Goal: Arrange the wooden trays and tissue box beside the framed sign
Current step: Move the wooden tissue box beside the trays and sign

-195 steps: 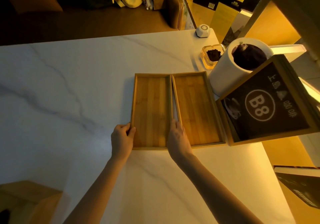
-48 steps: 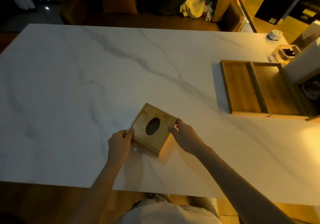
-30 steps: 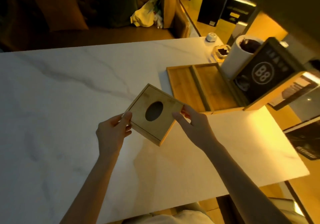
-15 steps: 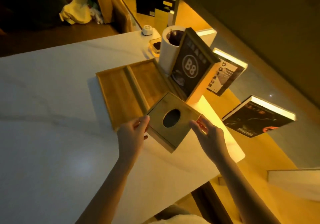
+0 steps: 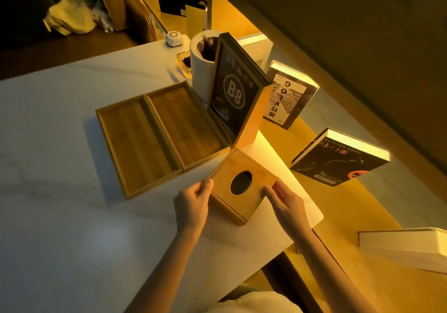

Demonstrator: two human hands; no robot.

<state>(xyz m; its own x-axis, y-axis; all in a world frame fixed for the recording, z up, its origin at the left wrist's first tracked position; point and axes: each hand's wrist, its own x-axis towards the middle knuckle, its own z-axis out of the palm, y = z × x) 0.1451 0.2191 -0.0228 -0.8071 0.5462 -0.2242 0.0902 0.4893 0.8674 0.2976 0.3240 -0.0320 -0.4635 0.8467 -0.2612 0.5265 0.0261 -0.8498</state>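
Note:
A square wooden tissue box (image 5: pixel 238 172) with a dark oval hole in its top sits near the table's right edge, just in front of the framed "B8" sign (image 5: pixel 233 94). My left hand (image 5: pixel 192 202) grips its left corner and my right hand (image 5: pixel 284 200) holds its right side. Two shallow wooden trays lie side by side to the left of the sign: the left tray (image 5: pixel 130 140) and the right tray (image 5: pixel 183 123), which touches the sign's base.
Behind the sign stand a white cylindrical bin (image 5: pixel 202 70), a glass ashtray (image 5: pixel 183 62) and a small white device (image 5: pixel 173 37). Books (image 5: pixel 338 165) lean on a lit shelf past the white marble table (image 5: pixel 60 215) edge. A bench with a yellow bag lies beyond.
Both hands carried the tissue box from the table's left front over to the right and lowered it in front of the sign. The view swung right with it.

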